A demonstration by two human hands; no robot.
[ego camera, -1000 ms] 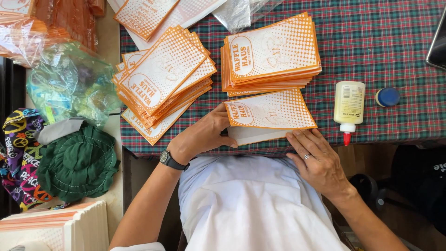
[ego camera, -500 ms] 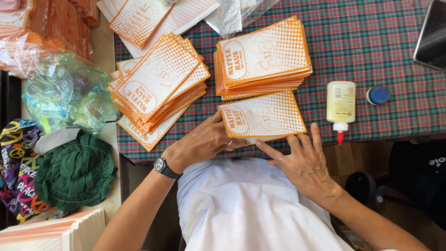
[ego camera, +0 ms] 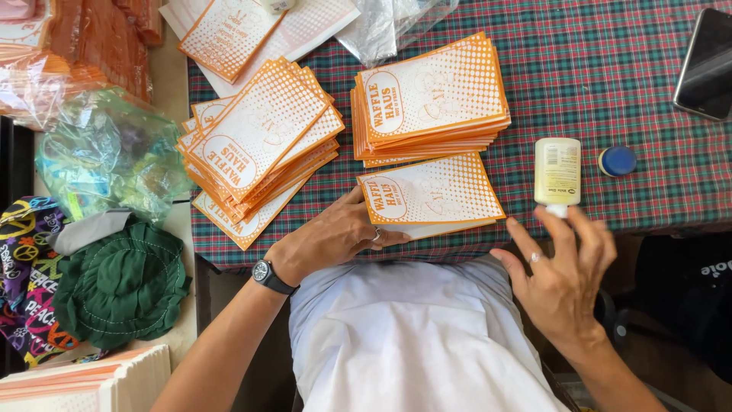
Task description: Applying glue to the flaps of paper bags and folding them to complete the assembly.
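The left hand (ego camera: 332,240) lies flat, fingers spread, on the near edge of the orange-and-white paper bag (ego camera: 431,194) at the table's front edge, holding nothing. The right hand (ego camera: 564,278), open and empty, rises toward the glue bottle (ego camera: 557,172) lying just beyond its fingertips. Best to keep the bag pinned firmly and take the bottle around its middle, so the nozzle stays clear of the plaid tablecloth (ego camera: 610,84).

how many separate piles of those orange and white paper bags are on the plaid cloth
4: a fanned pile at left, a neat stack at centre, one under the left hand, one at the top edge. More may lie outside the view.
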